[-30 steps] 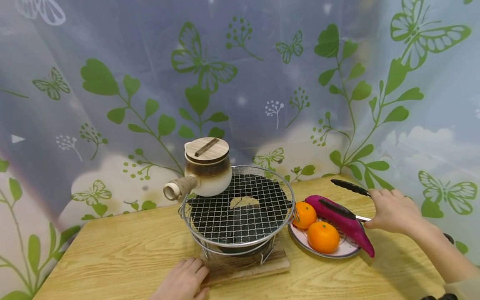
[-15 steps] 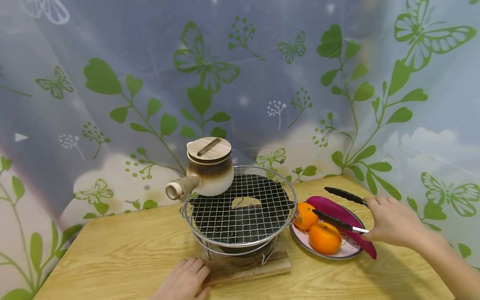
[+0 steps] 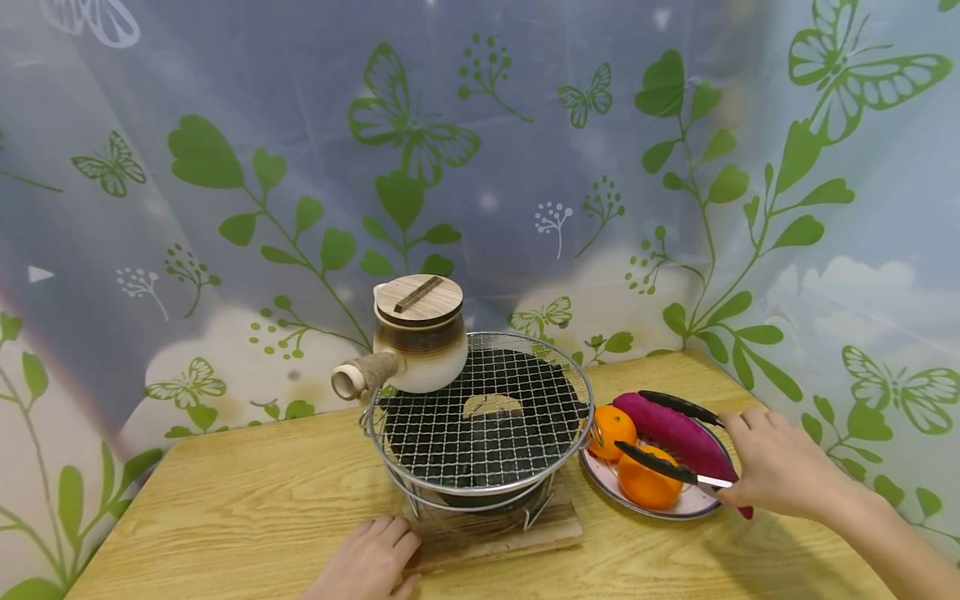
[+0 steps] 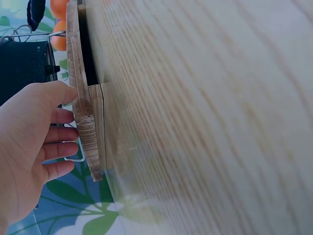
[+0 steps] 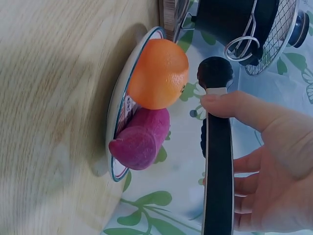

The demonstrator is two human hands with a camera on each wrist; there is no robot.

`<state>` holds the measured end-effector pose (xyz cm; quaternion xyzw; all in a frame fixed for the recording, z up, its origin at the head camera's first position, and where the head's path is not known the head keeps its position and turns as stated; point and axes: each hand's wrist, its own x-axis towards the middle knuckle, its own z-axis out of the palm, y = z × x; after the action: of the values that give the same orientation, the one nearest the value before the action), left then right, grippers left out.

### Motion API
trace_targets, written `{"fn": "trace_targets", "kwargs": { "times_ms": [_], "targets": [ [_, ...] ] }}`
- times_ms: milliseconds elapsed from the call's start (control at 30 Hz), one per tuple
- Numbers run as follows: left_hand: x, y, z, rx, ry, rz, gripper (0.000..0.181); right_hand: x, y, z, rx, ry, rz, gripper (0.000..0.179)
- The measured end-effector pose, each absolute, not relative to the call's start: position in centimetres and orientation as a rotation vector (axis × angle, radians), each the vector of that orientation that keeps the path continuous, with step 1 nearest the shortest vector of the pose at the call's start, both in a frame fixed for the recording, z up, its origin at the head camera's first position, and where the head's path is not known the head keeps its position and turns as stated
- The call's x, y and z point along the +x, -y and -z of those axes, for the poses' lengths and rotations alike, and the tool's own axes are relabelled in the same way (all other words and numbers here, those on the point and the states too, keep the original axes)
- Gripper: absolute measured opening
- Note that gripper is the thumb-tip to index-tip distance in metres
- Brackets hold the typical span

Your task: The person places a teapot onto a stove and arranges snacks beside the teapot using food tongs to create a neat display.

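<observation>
My right hand (image 3: 776, 458) holds black-handled tongs (image 3: 660, 465), thumb on one arm and fingers on the other. Their two spread arms hover over the plate (image 3: 600, 492), one overlapping the front orange (image 3: 647, 487), the other by the far side of the purple sweet potato (image 3: 678, 433). A second orange (image 3: 606, 429) sits behind, next to the grill. In the right wrist view the tongs (image 5: 218, 161) stand apart from the sweet potato (image 5: 142, 142). My left hand (image 3: 372, 554) rests against the wooden board (image 3: 487, 550), its fingers (image 4: 63, 133) extended to the board's edge.
A round grill with a wire mesh (image 3: 525, 442) stands on the board, mid-table. On its back left sits a lidded clay pot (image 3: 420, 346), its handle (image 3: 363, 375) jutting left past the rim. A patterned curtain (image 3: 480, 167) hangs behind the wooden table (image 3: 247, 500).
My right hand has lowered the tongs and brought them left, from above the sweet potato to closer over the plate, one arm now across the front orange. My left hand stays at the board.
</observation>
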<state>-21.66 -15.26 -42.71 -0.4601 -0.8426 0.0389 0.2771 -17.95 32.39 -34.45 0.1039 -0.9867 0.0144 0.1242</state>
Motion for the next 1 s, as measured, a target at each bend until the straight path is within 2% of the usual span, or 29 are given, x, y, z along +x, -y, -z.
{"fn": "trace_targets", "kwargs": {
  "times_ms": [1000],
  "targets": [
    [-21.7, 15.3, 42.9, -1.225, 2.264, -0.105, 0.031, -16.6, -32.3, 35.5, 0.398, 2.989, 0.021, 0.089]
  ]
}}
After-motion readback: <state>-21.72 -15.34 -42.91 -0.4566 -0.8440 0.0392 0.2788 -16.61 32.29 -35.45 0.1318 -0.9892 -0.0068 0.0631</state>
